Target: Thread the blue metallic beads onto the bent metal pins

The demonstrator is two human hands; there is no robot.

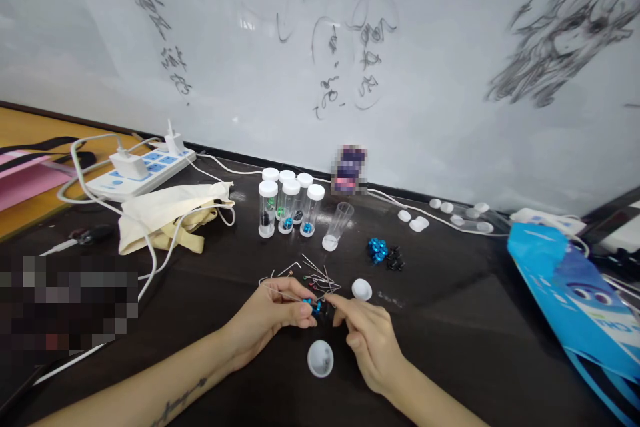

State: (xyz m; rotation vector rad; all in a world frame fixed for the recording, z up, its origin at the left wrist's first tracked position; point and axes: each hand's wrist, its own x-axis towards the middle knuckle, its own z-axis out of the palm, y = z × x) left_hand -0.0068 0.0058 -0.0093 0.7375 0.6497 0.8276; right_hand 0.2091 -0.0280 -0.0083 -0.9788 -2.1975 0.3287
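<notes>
My left hand (283,307) is closed, its thumb and fingers pinching a small blue metallic part (315,307). Dark pieces show beside that part, but their kind is too small to tell. My right hand (367,333) has its index finger stretched toward the blue part, thumb apart, with nothing visible in its grasp. Just beyond the fingers lies a scatter of thin bent wires and hex keys (320,277). A round white cap (361,289) lies past my right hand. Nearer to me, a small white cup (320,358) has something dark inside.
Capped clear tubes (291,207) stand together at the back; an uncapped tube (337,227) is beside them. Blue parts (378,249) and black pieces (395,258) form piles. A power strip (140,173) and cloth bag (170,213) are left; a blue bag (575,293) is right.
</notes>
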